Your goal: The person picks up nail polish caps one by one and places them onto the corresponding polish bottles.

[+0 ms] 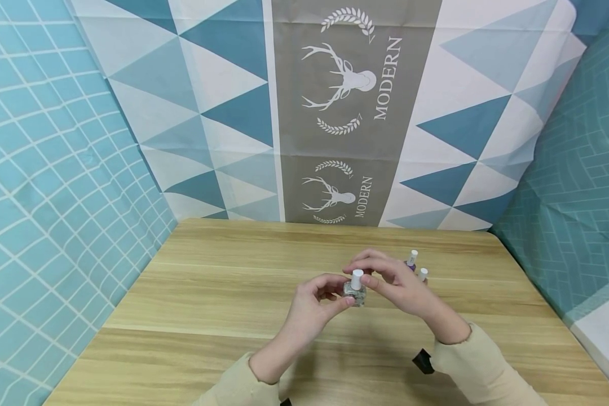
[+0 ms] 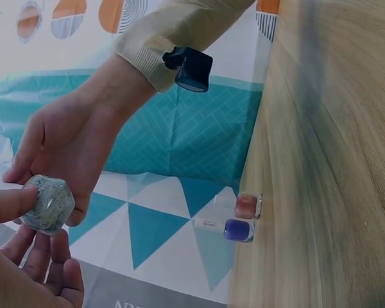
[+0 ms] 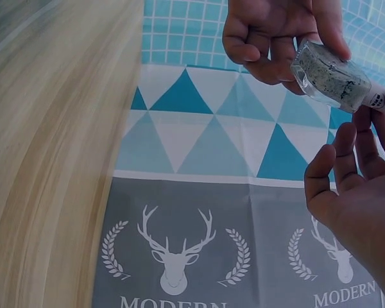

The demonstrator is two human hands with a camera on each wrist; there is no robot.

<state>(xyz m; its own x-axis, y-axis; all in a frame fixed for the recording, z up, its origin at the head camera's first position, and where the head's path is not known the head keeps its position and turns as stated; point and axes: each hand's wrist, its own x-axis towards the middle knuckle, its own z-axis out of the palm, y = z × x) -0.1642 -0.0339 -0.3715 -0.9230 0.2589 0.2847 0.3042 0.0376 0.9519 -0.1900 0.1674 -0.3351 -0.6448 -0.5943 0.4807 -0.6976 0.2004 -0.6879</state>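
A small glass nail polish bottle [image 1: 354,294] with speckled grey-green contents is held up over the table. My left hand [image 1: 308,307] grips its glass body between thumb and fingers. At its white cap [image 1: 357,279], my right hand [image 1: 398,286] pinches with thumb and fingertips. The right wrist view shows the bottle [image 3: 333,77] tilted in the picture, its cap partly covered by the right fingers. Beyond the right hand stand two more nail polish bottles, one purple [image 2: 239,230] and one reddish-brown [image 2: 247,205], both with white caps.
The wooden table [image 1: 208,316] reaches back to a patterned cloth wall [image 1: 233,113]. Blue tiled-pattern cloth [image 1: 56,169] hangs on the left, and teal cloth [image 1: 578,186] on the right. A black wrist camera [image 1: 423,361] sits at the right cuff.
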